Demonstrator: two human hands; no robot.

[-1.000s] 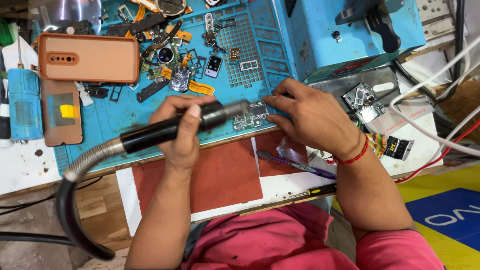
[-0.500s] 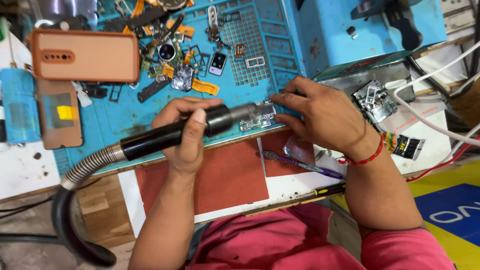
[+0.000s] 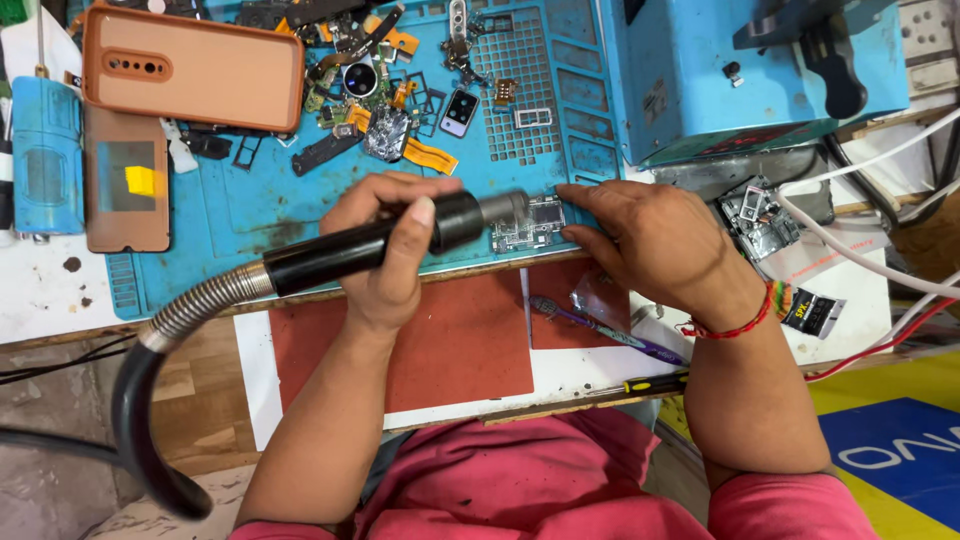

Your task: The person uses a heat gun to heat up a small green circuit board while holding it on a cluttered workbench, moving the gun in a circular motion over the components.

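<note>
Black hot-air tool (image 3: 365,245), blue mat (image 3: 300,190)

Both forearms are bare to the elbow. The right hand (image 3: 655,245) wears a thin red thread bracelet (image 3: 735,322) around the wrist. The left hand (image 3: 385,240) wears nothing. At six o'clock, a loose pink cloth garment (image 3: 540,490) covers the lap.

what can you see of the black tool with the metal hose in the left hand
The hot-air tool has a black, cylindrical, plastic-looking handle with a short silvery metal nozzle. A ribbed metal hose leaves its rear and joins a thick black hose curving off the bench edge. It lies nearly level, nozzle pointing right over a small circuit board on the blue mat. The left hand wraps its handle; the right hand steadies the board beside the nozzle.
</note>
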